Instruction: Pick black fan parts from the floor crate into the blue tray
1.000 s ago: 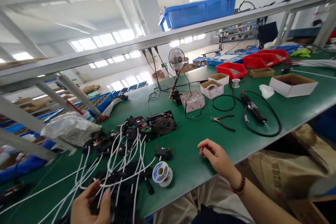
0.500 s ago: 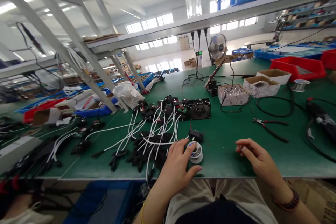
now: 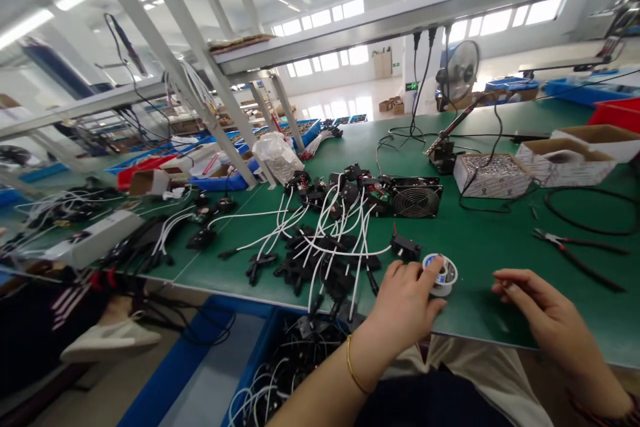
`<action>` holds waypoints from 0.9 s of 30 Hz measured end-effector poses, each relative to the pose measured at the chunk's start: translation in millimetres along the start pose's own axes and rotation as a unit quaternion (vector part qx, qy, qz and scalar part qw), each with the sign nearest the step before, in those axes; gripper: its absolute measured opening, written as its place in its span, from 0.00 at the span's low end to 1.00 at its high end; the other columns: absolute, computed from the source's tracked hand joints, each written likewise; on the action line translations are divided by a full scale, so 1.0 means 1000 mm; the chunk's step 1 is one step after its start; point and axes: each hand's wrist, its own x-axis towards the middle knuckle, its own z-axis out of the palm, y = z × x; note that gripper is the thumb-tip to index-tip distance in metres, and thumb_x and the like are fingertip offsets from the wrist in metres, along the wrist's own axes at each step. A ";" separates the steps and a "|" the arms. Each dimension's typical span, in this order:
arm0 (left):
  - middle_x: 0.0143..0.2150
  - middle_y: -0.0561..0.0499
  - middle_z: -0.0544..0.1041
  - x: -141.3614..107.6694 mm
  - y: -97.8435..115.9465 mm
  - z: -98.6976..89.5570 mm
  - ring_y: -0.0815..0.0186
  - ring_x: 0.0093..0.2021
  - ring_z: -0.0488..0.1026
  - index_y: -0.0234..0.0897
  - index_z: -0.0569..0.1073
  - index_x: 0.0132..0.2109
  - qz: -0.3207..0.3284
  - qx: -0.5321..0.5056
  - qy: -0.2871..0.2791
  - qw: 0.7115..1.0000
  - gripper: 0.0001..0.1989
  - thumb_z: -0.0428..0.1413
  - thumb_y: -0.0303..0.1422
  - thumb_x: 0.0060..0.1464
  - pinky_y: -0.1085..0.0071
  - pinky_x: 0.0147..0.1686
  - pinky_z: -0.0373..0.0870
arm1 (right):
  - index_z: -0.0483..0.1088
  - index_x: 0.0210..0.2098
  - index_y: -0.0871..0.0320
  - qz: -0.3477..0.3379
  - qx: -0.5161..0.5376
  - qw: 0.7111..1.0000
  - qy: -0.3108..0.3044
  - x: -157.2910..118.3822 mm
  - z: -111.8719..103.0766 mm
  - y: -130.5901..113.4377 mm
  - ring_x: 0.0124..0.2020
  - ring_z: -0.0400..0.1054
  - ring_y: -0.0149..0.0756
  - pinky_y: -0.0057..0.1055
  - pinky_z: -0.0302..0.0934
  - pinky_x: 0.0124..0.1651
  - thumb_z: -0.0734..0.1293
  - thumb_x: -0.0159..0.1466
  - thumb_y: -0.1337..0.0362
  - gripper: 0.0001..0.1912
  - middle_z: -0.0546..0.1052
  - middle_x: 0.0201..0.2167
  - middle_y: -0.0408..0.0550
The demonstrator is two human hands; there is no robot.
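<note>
This head-worn view looks down across a green workbench mat point(image 3: 480, 260). At the near edge of the mat, the left hand point(image 3: 407, 303), with a thin gold bangle at the wrist, is partly curled. Its thumb point(image 3: 434, 265) lies against the rim of a small spool of solder wire point(image 3: 442, 274), and the other fingers curve just below the spool. The spool appears to sit on the mat, but you cannot tell whether the fingers are gripping it or only touching it.

To the right, well apart from the spool, is the right hand point(image 3: 547, 313). Its fingers point(image 3: 510, 283) are relaxed and loosely bent over the mat, holding nothing.

Just beyond the left hand is a small black connector point(image 3: 406, 247). To its left lies a tangle of white cables with black plugs point(image 3: 330, 247). Behind the cables is a cooling fan with a wire grille point(image 3: 416, 201). Black-handled pliers point(image 3: 575, 253) lie on the right, in front of a box of small metal parts point(image 3: 493, 175). A soldering iron rests in a stand point(image 3: 444, 147) near a desk fan point(image 3: 457, 73). Below the bench edge, a blue bin point(image 3: 200, 353) holds black cables point(image 3: 285, 373).
</note>
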 end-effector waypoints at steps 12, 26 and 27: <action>0.42 0.43 0.73 -0.075 -0.075 -0.070 0.53 0.45 0.72 0.37 0.75 0.44 -0.294 0.133 0.193 0.926 0.07 0.53 0.33 0.63 0.57 0.47 0.69 | 0.77 0.38 0.53 0.002 -0.011 1.000 0.008 -0.001 -0.003 0.001 0.29 0.74 0.40 0.30 0.73 0.33 0.69 0.60 0.41 0.22 0.79 0.30 0.51; 0.29 0.55 0.73 -0.117 -0.078 -0.078 0.63 0.30 0.72 0.42 0.67 0.38 -0.358 -0.089 0.148 0.918 0.13 0.45 0.44 0.67 0.67 0.34 0.64 | 0.77 0.37 0.54 0.007 -0.028 1.000 -0.008 0.004 0.002 0.002 0.28 0.74 0.40 0.29 0.73 0.32 0.68 0.58 0.42 0.22 0.79 0.29 0.50; 0.28 0.55 0.74 -0.123 -0.074 -0.079 0.63 0.31 0.73 0.42 0.68 0.39 -0.352 -0.138 0.136 0.916 0.14 0.46 0.45 0.66 0.68 0.35 0.65 | 0.77 0.37 0.55 0.010 -0.032 0.999 -0.012 0.005 0.001 0.001 0.28 0.74 0.39 0.29 0.73 0.33 0.68 0.58 0.43 0.22 0.79 0.29 0.50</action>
